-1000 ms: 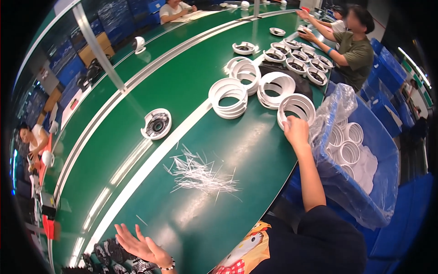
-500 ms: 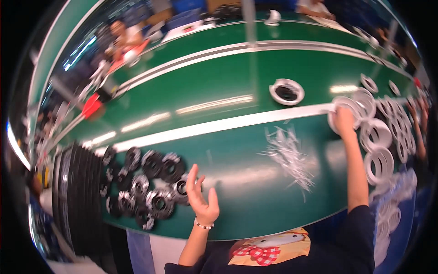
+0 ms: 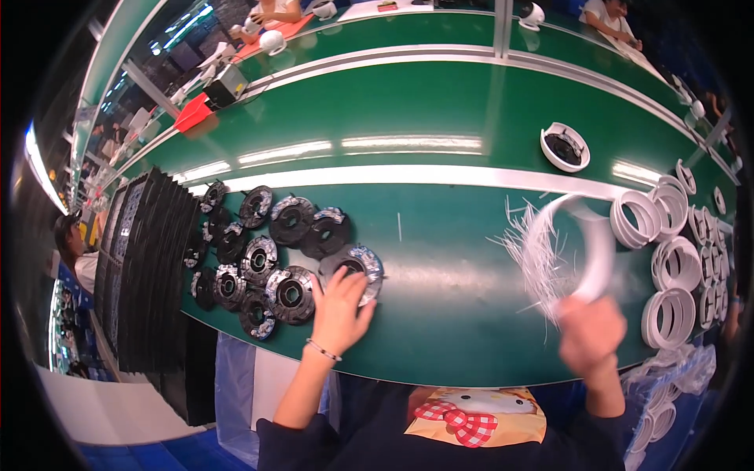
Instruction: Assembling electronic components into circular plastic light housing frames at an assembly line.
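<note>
My left hand (image 3: pixel 339 314) closes over a black round part with a circuit board (image 3: pixel 367 263), at the right edge of a group of similar parts. Its fingertips reach the part's middle, and the thumb lies along the near side. On the other side, my right hand (image 3: pixel 591 336), blurred by motion, grips a white plastic ring (image 3: pixel 598 251) by its near edge. That ring is tilted up above the table, in front of a loose pile of thin white strips (image 3: pixel 534 255). More black round parts (image 3: pixel 292 292) lie left of my left hand.
Stacked black trays (image 3: pixel 149 267) stand at the left end. White rings (image 3: pixel 674 264) crowd the right end, above a plastic bag (image 3: pixel 675 373). Past the white strip sits a white ring with a black insert (image 3: pixel 564 147). A red bin (image 3: pixel 193 112) is far left; people work across the bench.
My right hand has come from the ring group toward me, carrying a white ring. My left hand, open above the table before, has come down onto a black round part. The whole view has shifted.
</note>
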Motion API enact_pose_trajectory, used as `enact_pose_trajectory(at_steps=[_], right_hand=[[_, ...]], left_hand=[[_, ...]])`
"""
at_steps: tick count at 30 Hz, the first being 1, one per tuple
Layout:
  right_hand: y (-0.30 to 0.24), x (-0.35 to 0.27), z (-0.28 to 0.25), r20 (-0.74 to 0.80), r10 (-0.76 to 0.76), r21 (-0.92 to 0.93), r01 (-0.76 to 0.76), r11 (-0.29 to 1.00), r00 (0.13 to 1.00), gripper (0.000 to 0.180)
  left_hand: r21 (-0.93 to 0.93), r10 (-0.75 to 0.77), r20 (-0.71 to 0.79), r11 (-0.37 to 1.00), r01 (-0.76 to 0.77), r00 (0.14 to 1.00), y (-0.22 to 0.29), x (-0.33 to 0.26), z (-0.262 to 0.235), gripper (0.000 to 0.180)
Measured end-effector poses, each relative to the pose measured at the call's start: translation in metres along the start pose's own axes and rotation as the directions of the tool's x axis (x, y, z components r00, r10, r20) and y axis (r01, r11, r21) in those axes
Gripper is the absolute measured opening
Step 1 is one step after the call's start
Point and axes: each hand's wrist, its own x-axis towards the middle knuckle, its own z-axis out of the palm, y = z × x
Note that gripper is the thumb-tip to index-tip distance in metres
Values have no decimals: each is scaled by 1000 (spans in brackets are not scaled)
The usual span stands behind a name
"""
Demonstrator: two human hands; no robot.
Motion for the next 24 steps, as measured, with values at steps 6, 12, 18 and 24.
enact_pose_trajectory(at_steps=[6, 12, 18, 24], right_hand=[[-39, -44, 41, 157, -119, 483, 29, 875, 980, 16], [-33, -63, 56, 301, -27, 538, -146, 830, 953, 29], [-47, -37, 46, 463, 213, 259, -361, 896, 861, 101], [-55, -10, 63, 752, 113, 277, -468, 839, 649, 110]], left_hand=[[-243, 212, 29, 949, -199, 977, 39, 6, 10, 23], [-323, 1, -324, 940, -112, 946, 31, 13, 1, 43], [-453, -316, -17, 848, 274, 949, 11, 10, 25, 54], [-732, -302, 16, 646, 217, 953, 12, 17, 36, 36]])
